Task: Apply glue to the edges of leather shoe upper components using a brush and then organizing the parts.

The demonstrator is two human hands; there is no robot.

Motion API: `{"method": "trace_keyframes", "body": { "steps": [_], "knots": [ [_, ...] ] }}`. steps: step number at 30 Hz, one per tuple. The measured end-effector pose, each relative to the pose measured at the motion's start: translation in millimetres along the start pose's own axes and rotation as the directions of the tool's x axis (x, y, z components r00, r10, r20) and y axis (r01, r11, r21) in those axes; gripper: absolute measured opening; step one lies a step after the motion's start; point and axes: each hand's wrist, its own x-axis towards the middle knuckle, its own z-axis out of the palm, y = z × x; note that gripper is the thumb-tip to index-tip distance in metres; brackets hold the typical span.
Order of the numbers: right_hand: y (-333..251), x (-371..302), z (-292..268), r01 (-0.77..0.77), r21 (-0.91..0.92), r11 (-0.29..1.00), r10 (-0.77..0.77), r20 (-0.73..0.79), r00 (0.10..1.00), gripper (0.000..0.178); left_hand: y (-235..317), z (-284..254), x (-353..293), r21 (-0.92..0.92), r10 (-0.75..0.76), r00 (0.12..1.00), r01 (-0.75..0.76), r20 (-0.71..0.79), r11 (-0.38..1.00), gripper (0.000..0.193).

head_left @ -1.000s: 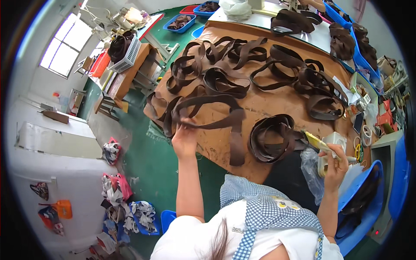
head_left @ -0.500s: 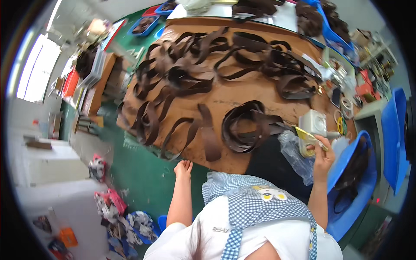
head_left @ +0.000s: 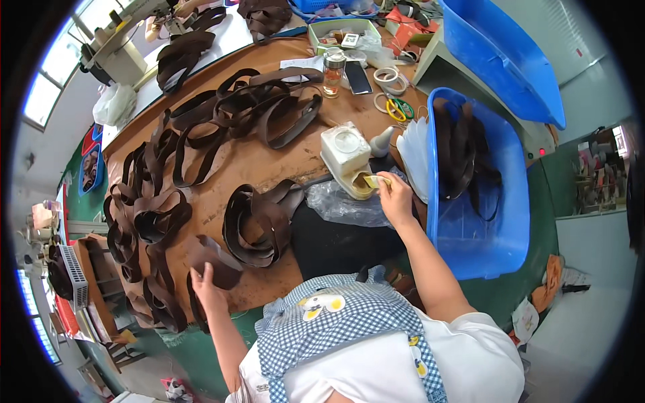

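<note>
My left hand (head_left: 211, 287) grips the end of a wide dark brown strip (head_left: 216, 260) at the table's near edge, the thumb on top and the other fingers partly hidden. My right hand (head_left: 395, 199) pinches a flat yellow tool (head_left: 376, 181), its tip at the mouth of a white container (head_left: 348, 153) with a wide spout. What the container holds is hard to make out. A coil of brown strips (head_left: 256, 225) lies between my two hands. Clear plastic film (head_left: 334, 203) and a black sheet (head_left: 339, 242) lie below the container.
Many looped brown strips (head_left: 161, 215) cover the table's left and back. At right stands a blue basket (head_left: 480, 248) holding more strips. Behind the container are a glass jar (head_left: 333, 72), a phone (head_left: 358, 77), scissors (head_left: 395, 109) and tape rolls (head_left: 390, 79). A person's hand (head_left: 188, 8) shows at the far table.
The view has swung right. My left hand, empty at the table edge before, now has hold of a strip. My right hand has brought the yellow tool to the container's mouth.
</note>
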Motion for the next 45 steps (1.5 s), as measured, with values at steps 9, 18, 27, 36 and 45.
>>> {"method": "trace_keyframes", "body": {
  "steps": [9, 18, 27, 36, 45],
  "knots": [
    [-12.2, 5.9, 7.9, 0.158, -0.154, 0.975, -0.155, 0.03, 0.987, 0.015, 96.8, 68.7, -14.3, -0.182, 0.131, 0.971, -0.095, 0.198, 0.979, 0.058],
    [-43.5, -8.4, -19.9, -0.418, 0.513, 0.75, 0.338, 0.245, 0.909, 0.012, 67.9, 128.9, -18.2, -0.068, 0.335, 0.867, -0.335, 0.368, 0.94, 0.061],
    [-243.1, 35.9, -17.3, -0.123, 0.879, 0.46, -0.146, 0.212, 0.966, 0.015, 59.7, 130.7, -15.4, 0.134, 0.433, 0.772, -0.545, 0.465, 0.828, 0.051],
    [-271.7, 49.2, 0.5, -0.028, 0.811, 0.584, -0.288, 0.239, 0.927, 0.016, 52.6, 124.4, -14.2, 0.233, 0.454, 0.718, -0.636, 0.528, 0.736, 0.054],
    [-266.9, 24.1, -4.6, 0.228, 0.657, 0.719, -0.439, 0.174, 0.882, 0.015, 78.8, 143.6, -27.4, 0.068, 0.371, 0.823, -0.439, 0.43, 0.896, 0.055]
  ]
}}
